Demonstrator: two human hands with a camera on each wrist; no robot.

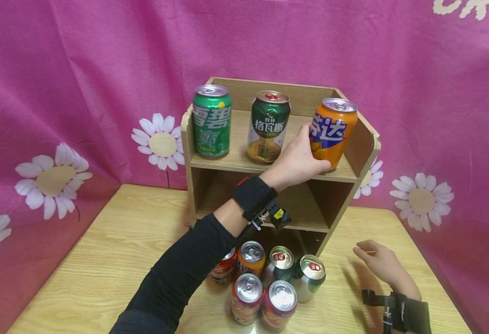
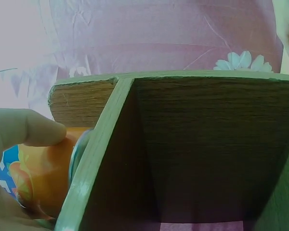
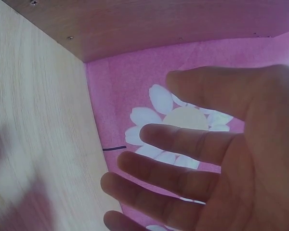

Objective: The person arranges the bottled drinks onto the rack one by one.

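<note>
My left hand point(image 1: 298, 157) grips an orange soda can point(image 1: 335, 132) from its left side, at the right end of the top shelf point(image 1: 238, 160). In the left wrist view the thumb lies across the orange can point(image 2: 53, 163), whose base is at the shelf board's edge. Left of that hand stands a green and gold can point(image 1: 269, 125), and a green soda can point(image 1: 212, 120) is at the shelf's left end. Over the table at the right, my right hand point(image 1: 388, 266) holds nothing; its fingers point(image 3: 173, 180) are spread and relaxed in the right wrist view.
Several cans stand grouped on the wooden table point(image 1: 102, 260) before the shelf unit, among them an orange can point(image 1: 251, 260), a red can point(image 1: 223, 269) and a pink-red can point(image 1: 279, 306). A pink cloth point(image 1: 102, 55) with daisies hangs behind.
</note>
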